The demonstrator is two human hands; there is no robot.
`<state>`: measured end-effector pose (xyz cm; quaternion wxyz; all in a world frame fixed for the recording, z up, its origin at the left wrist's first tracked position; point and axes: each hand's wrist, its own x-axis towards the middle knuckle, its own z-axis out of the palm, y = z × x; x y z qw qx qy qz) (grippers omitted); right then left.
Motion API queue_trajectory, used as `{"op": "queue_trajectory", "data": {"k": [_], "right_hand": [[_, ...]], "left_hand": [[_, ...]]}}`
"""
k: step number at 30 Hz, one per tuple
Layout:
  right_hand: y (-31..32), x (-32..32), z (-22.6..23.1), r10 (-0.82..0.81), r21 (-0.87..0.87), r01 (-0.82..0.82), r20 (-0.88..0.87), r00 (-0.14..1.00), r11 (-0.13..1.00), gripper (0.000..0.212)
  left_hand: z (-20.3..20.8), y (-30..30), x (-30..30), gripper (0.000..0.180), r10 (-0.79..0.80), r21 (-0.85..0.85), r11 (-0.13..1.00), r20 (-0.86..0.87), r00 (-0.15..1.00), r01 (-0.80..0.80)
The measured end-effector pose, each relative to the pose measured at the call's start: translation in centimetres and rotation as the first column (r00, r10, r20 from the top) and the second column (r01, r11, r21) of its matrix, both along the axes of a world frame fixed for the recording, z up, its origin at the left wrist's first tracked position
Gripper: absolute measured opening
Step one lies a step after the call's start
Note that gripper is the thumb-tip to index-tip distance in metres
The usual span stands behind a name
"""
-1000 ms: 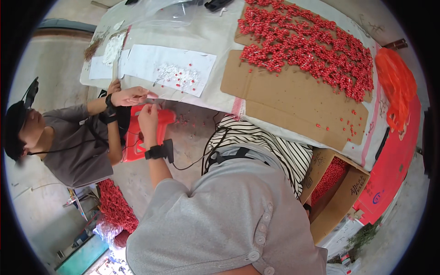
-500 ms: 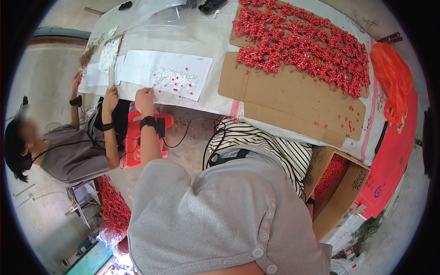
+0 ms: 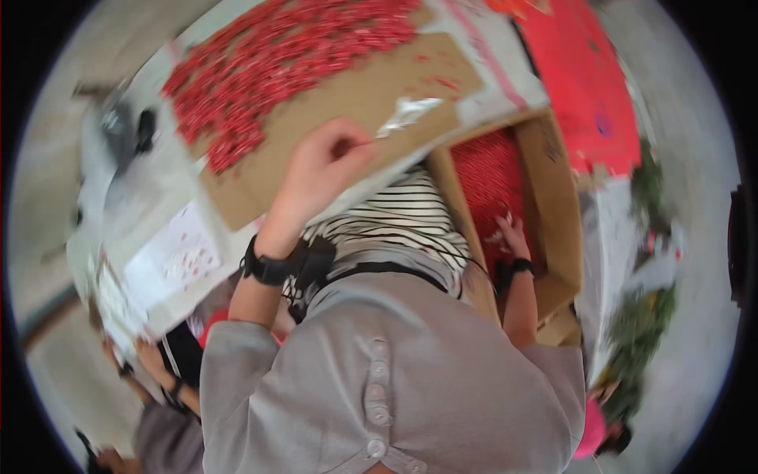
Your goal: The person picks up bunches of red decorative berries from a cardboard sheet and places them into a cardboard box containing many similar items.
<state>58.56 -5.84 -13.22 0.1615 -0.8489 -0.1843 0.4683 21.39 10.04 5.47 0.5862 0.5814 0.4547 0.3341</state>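
Observation:
My left hand (image 3: pixel 322 167) is closed in a pinch above the brown cardboard sheet (image 3: pixel 332 103) on the table. From its fingertips sticks out a small white-tipped piece (image 3: pixel 407 114), smeared by motion, so its exact kind is unclear. My right hand (image 3: pixel 513 237) reaches into an open cardboard box (image 3: pixel 562 213) at my right side. Its fingers are apart over the red berries (image 3: pixel 488 178) that fill the box, and nothing held shows plainly. Sprigs of red berries (image 3: pixel 276 63) lie spread over the far part of the cardboard sheet.
White paper (image 3: pixel 158 265) with white bits and red berries lies on the table at left. A co-worker's hands (image 3: pixel 154 359) are at the table's lower left. A red board (image 3: pixel 580 79) stands beyond the box; another person in pink (image 3: pixel 591 430) is at lower right.
The view has swung to the right. My left hand has moved from beside the paper to over the cardboard sheet. My right hand, hidden before, now shows inside the box.

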Motion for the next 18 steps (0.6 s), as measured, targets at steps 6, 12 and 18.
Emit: {"op": "queue_trajectory", "data": {"k": [6,12,18], "right_hand": [[-4.4,2.4,2.2,-0.228,-0.036,0.234,0.128,0.965,0.972,0.08],[-11.2,7.2,-9.7,-0.249,-0.163,0.306,0.296,0.922,0.938,0.077],[-3.4,1.6,-2.7,-0.315,0.38,0.394,-0.255,0.914,0.837,0.073]], "left_hand": [[-1.9,4.4,19.3,0.011,-0.663,-0.012,0.747,0.067,0.746,0.665],[-10.7,2.3,29.2,0.022,-0.766,-0.227,0.581,-0.476,0.432,0.782],[-12.6,3.2,27.4,0.016,-0.738,-0.442,0.626,-0.604,0.302,0.643]]}}
